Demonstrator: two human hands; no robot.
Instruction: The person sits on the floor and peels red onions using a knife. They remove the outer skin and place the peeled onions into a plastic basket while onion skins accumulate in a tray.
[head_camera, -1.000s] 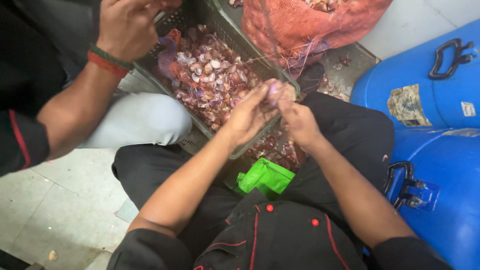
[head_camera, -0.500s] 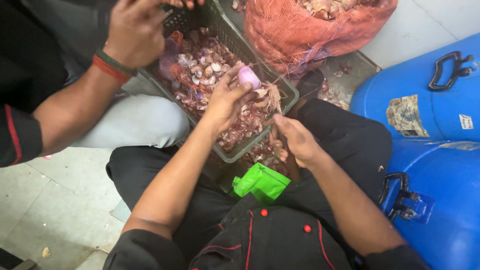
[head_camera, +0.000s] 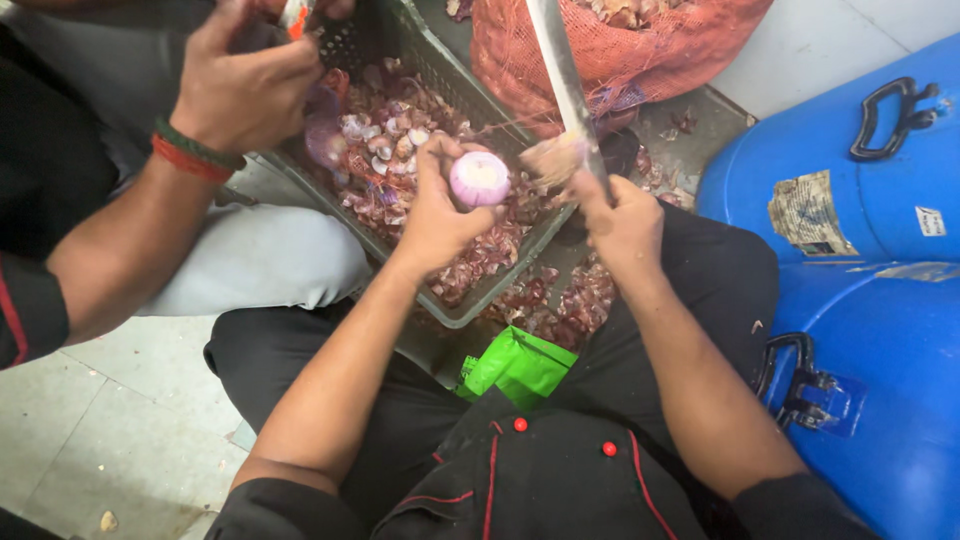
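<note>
Peeling an onion over a crate

The left hand gripped a peeled onion above the grey crate of skins; the right hand clasped a knife, blade up.

Upper blue plastic drum, at right: on its side, a worn rectangular paper label, beige and grey with torn edges, and right of it a small white rectangular sticker. Well left of and below the drum, a crumpled bright green plastic packet lies on a dark lap.
</note>
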